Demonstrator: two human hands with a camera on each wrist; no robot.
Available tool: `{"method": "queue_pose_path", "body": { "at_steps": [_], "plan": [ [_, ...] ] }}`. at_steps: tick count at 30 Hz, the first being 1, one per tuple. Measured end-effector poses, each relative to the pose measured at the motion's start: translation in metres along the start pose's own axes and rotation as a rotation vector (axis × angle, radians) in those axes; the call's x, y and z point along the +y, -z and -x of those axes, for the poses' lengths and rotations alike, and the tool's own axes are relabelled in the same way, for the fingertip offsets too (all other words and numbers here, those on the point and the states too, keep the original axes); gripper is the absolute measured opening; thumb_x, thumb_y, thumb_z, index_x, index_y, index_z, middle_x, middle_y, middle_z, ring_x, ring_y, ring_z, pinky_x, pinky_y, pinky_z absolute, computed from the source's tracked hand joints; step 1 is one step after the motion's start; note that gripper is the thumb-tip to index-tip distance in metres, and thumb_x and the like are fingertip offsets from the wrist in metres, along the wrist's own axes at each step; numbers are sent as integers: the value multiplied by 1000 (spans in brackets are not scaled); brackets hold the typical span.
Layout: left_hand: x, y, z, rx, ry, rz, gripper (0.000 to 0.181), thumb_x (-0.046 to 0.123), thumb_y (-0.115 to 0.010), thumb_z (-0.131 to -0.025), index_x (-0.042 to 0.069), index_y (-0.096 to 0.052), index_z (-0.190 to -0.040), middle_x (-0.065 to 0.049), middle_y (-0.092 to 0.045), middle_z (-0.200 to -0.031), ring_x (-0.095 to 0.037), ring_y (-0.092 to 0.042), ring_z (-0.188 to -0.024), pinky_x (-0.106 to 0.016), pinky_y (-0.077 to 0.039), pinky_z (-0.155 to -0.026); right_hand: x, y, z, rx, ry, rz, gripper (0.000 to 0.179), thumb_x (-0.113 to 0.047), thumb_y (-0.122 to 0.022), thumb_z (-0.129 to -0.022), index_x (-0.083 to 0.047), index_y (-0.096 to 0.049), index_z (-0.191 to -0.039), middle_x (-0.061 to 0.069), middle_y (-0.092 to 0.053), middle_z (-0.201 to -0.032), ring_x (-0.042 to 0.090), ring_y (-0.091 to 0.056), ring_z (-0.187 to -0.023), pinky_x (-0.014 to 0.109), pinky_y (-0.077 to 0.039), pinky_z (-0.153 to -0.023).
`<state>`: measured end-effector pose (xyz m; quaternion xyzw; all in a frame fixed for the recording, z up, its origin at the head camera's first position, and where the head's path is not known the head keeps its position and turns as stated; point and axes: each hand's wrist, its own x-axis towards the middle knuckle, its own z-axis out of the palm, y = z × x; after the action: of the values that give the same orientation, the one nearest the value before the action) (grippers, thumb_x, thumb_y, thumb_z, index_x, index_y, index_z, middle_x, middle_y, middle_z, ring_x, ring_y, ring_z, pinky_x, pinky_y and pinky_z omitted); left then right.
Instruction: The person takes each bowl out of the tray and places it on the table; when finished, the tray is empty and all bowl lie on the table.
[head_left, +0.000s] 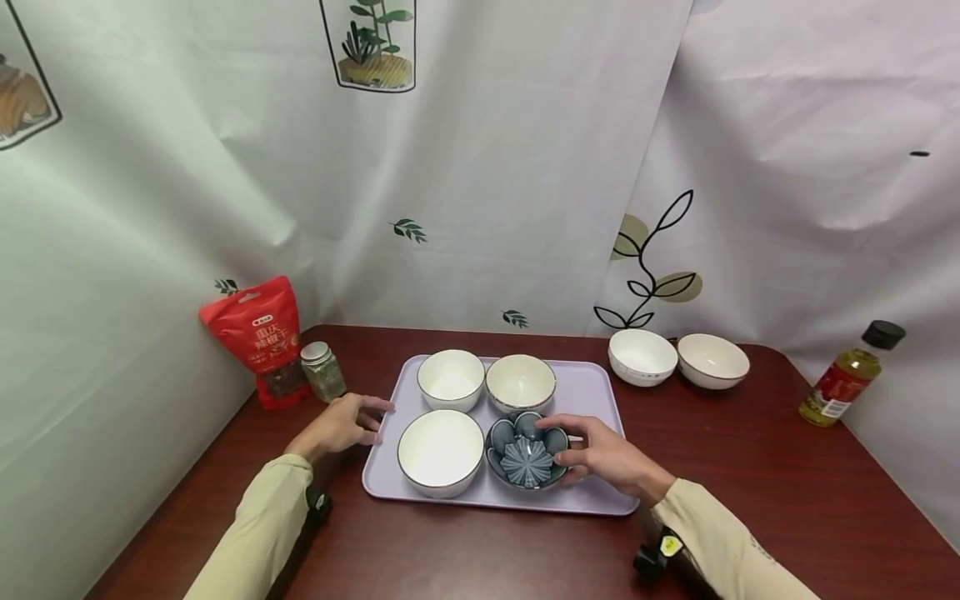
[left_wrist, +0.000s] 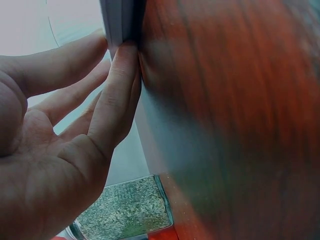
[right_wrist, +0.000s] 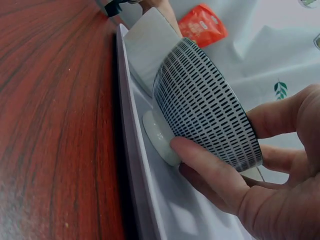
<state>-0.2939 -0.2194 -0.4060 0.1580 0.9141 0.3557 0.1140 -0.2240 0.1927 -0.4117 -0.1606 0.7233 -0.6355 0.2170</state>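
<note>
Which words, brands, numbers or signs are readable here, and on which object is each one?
Red bag: "重庆", then "辣椒" with an unclear third character; its badge is too small.
Bottle label: too small to read.
Jar: marks too blurred.
Yellow sticker: unreadable.

In the head view, the right hand [head_left: 609, 457] covers part of the round blue-grey ceramic bowl [head_left: 525, 462] around 3 o'clock. Fine print on the red plastic pouch [head_left: 257, 337] near 9 o'clock is too small to read. The lower edge cuts off the dark-red wooden bench [head_left: 480, 554] at 6 o'clock.
</note>
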Motion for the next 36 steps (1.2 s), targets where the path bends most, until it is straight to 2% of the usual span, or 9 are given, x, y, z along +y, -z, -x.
{"method": "queue_pose_path", "body": {
  "at_steps": [7,11,16,23,32,36],
  "plan": [
    [-1,-2,-1,-3,2,1,52,-8,-76,-77,-3,-65,-128,-26,-67,-121,-25,-71,-94,-36,-61,-75,0,1,2,36,4,18,61,9,-58,-85,10,-42,-144,34,-41,-143,23,-68,-101,43,-62,-76],
    [0,-2,-2,3,17,5,51,-8,-76,-78,-2,-66,-127,-25,-67,-122,-25,-71,-94,-36,-61,-76,-2,4,5,38,16,14,60,9,-58,-86,11,-42,-144,36,-41,-142,25,-68,-102,46,-62,-77],
    [2,0,-3,0,5,-2,51,-7,-76,-78,-2,-65,-128,-25,-65,-126,-26,-71,-95,-37,-61,-77,-3,12,10,45,23,22,61,8,-57,-86,11,-41,-145,37,-41,-143,26,-70,-100,48,-61,-77],
    [2,0,-2,-6,-7,-1,52,-8,-76,-77,-3,-65,-128,-26,-66,-123,-25,-71,-94,-36,-61,-76,-3,28,25,107,30,10,61,8,-58,-85,10,-42,-145,36,-33,-150,23,-70,-98,50,-61,-78],
    [1,-1,-2,-3,10,-15,52,-8,-76,-78,-2,-65,-128,-26,-66,-124,-25,-71,-94,-35,-61,-76,-4,50,48,184,34,37,62,6,-60,-87,12,-38,-145,37,-40,-140,17,-69,-97,48,-61,-80],
    [0,-1,-2,0,13,-20,51,-8,-76,-78,-2,-65,-128,-25,-67,-123,-24,-71,-93,-35,-61,-75,-4,59,58,208,28,37,63,7,-58,-88,13,-36,-146,39,-40,-140,19,-70,-99,48,-61,-82]
  ]
}}
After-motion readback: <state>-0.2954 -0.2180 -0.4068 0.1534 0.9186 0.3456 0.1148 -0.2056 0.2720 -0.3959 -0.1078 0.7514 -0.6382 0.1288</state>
